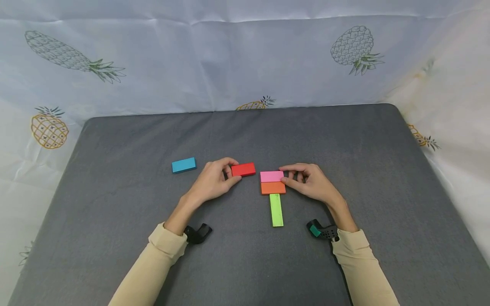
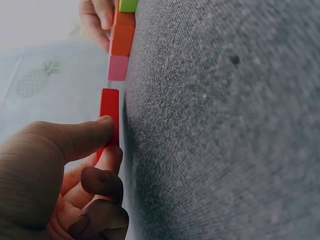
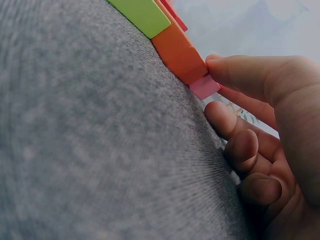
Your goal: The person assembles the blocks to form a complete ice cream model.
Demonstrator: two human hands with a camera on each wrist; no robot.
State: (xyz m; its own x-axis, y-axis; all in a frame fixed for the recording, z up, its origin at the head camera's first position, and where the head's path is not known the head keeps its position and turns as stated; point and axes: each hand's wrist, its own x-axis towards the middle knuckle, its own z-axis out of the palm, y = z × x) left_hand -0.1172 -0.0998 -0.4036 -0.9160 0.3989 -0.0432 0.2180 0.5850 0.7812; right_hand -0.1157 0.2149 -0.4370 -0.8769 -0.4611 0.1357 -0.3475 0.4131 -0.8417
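Observation:
My left hand [image 1: 213, 179] pinches a red block [image 1: 243, 169] by its left end, between thumb and fingers. The left wrist view shows this red block [image 2: 110, 107] just short of the pink one. At the right end of a pink block [image 1: 271, 177], my right hand [image 1: 311, 182] has its thumb near the front edge and its index finger at the back corner. An orange block [image 1: 273, 188] lies against the pink one's near side. From the orange block's near edge, a lime green block [image 1: 276, 210] runs toward me, lying lengthwise.
A blue block [image 1: 183, 165] lies alone to the left of my left hand. Grey cloth [image 1: 245, 263] covers the table. White curtains with printed pineapples [image 1: 229, 59] hang beyond its back and side edges. A dark band with a bracket sits on each wrist.

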